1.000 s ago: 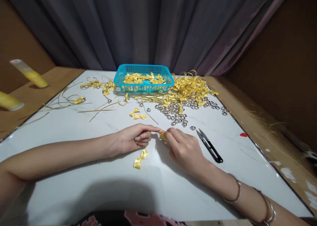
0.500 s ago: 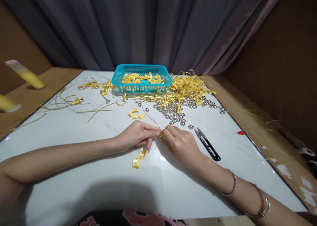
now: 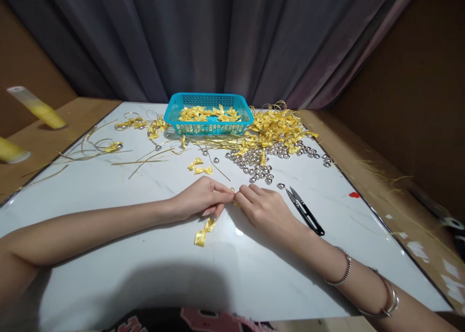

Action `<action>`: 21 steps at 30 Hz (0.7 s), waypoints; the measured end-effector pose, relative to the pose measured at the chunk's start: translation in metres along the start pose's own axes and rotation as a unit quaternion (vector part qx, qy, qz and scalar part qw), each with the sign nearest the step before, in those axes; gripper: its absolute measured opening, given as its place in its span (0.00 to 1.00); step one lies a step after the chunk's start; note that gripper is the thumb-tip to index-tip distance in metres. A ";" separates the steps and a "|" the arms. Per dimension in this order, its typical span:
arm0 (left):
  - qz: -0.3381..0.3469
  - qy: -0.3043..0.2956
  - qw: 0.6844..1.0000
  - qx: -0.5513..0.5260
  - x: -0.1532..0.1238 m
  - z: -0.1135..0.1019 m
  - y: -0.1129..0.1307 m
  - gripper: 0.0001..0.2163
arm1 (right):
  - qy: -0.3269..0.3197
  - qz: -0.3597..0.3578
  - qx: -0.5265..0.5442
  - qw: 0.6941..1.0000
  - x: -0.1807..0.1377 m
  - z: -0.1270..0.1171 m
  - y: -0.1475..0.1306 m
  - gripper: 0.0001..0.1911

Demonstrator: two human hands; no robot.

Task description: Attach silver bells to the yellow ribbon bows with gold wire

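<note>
Mid-table, the fingertips of my left hand and my right hand meet in a close pinch. Between them shows a bit of yellow ribbon bow with a small gold loop; my fingers hide most of it. Just below my left fingers lies a loose yellow satin bow. Two more small bows rest beyond that hand. To the right of my right hand are black thread snips, blades pointing away from me. One silver heart-shaped bead sits near their tips.
A turquoise basket holding yellow bows stands at the back. Beside it are a heap of bows with gold cords and scattered silver beads. Loose gold cords lie at left, and yellow ribbon rolls stand beyond the left edge.
My hands stay almost in place, fingertips still together. My right fingers have shifted slightly, and a little more of the gold loop shows between them.
</note>
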State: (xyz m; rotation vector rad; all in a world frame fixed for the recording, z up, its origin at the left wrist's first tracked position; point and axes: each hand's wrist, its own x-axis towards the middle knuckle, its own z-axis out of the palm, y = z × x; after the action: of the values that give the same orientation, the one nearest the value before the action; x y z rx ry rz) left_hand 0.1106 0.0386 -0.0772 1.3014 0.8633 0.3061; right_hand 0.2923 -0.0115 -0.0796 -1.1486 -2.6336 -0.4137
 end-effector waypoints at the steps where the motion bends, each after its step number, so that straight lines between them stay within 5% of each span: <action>1: 0.001 -0.001 1.000 0.002 0.000 0.000 0.000 0.11 | 0.001 -0.001 0.001 1.000 0.000 0.000 0.001 0.10; 21: -0.018 0.005 1.000 0.007 0.003 0.002 0.004 0.09 | 0.020 0.080 0.100 0.992 -0.001 0.008 0.011 0.14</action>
State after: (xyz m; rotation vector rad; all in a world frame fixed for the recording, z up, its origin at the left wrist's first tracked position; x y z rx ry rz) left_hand 0.1149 0.0404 -0.0746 1.2973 0.8978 0.2801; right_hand 0.2999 -0.0024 -0.0852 -1.2591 -2.4587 -0.1379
